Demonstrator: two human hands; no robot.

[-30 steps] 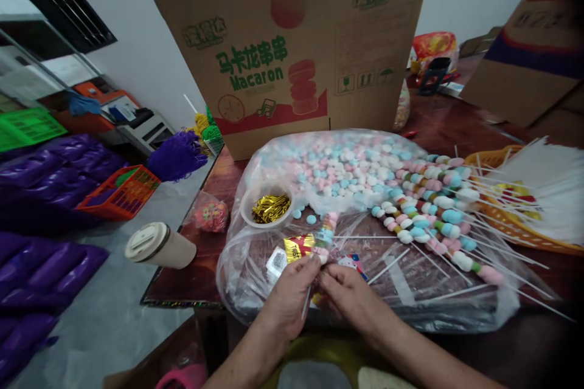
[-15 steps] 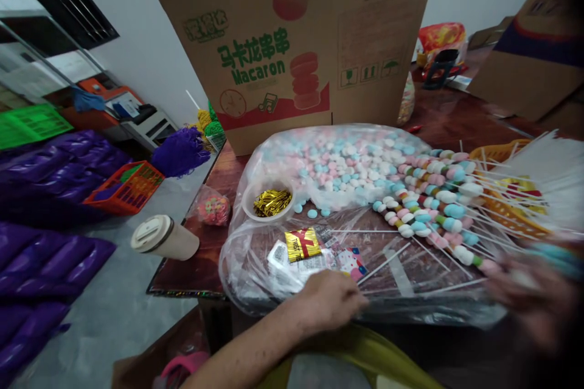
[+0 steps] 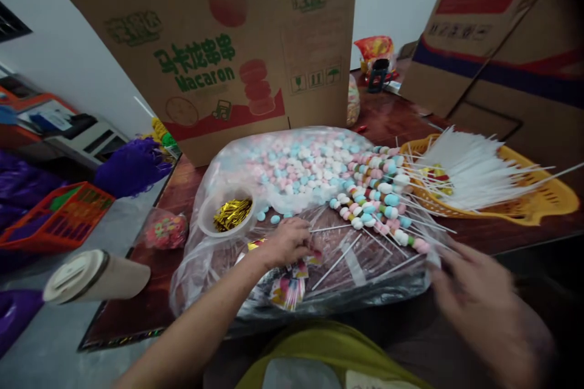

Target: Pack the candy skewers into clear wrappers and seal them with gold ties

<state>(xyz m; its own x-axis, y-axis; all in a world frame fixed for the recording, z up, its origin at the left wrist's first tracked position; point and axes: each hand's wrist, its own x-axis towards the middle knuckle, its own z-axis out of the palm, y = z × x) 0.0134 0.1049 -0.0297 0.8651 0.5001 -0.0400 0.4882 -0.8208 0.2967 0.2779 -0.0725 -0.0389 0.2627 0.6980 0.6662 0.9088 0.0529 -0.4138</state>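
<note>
My left hand [image 3: 287, 243] lies knuckles up on the clear plastic sheet [image 3: 392, 276], fingers curled down onto small printed wrappers [image 3: 288, 289]; what it grips is hidden. Just beyond it stands a bowl of gold twist ties [image 3: 228, 214]. My right hand [image 3: 479, 298] hovers at the sheet's right edge, blurred, fingers spread with nothing in them. Finished candy skewers [image 3: 383, 194] lie in a row beside a heap of loose pink, blue and white candies [image 3: 296, 164]. Bare white sticks [image 3: 465, 167] fill a yellow basket [image 3: 550, 197].
A tall Macaron carton [image 3: 219, 61] stands behind the candies, more cartons [image 3: 502, 42] at the right. A paper cup [image 3: 95, 276] lies on its side at the left, near a small candy bag [image 3: 164, 231], an orange basket [image 3: 55, 216] and purple bags [image 3: 130, 164].
Both hands held a wrapped skewer together. The right hand then carried it off to the right and is back with nothing in it. The left hand moved forward onto the wrappers; the view shifted right.
</note>
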